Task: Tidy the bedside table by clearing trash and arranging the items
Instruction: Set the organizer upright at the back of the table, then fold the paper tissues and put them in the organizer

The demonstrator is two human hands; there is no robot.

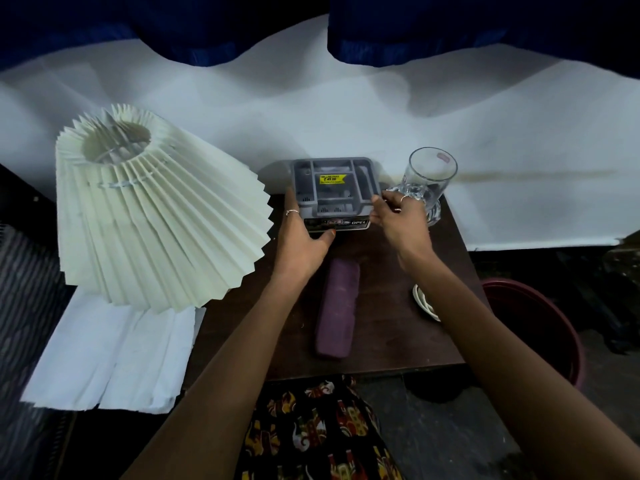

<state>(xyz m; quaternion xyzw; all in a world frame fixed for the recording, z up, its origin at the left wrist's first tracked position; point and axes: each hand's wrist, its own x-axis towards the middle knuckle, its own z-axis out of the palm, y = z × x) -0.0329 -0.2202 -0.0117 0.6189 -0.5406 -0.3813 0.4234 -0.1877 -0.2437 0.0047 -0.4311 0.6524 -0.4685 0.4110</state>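
Observation:
A grey plastic organiser tray [332, 188] with a yellow price sticker sits at the back of the dark brown bedside table [388, 327]. My left hand [304, 237] grips its left side and front edge. My right hand [398, 216] holds its right edge. A clear glass [431, 178] stands just right of the tray, behind my right hand. A purple case [337, 308] lies lengthwise in the middle of the table. A white pleated lampshade [156, 216] fills the table's left side.
White paper sheets [114, 355] lie under the lampshade and hang over the left edge. A small white dish [424, 303] shows at the table's right edge. A dark red bucket [533, 323] stands on the floor to the right. A white sheet [346, 109] lies behind.

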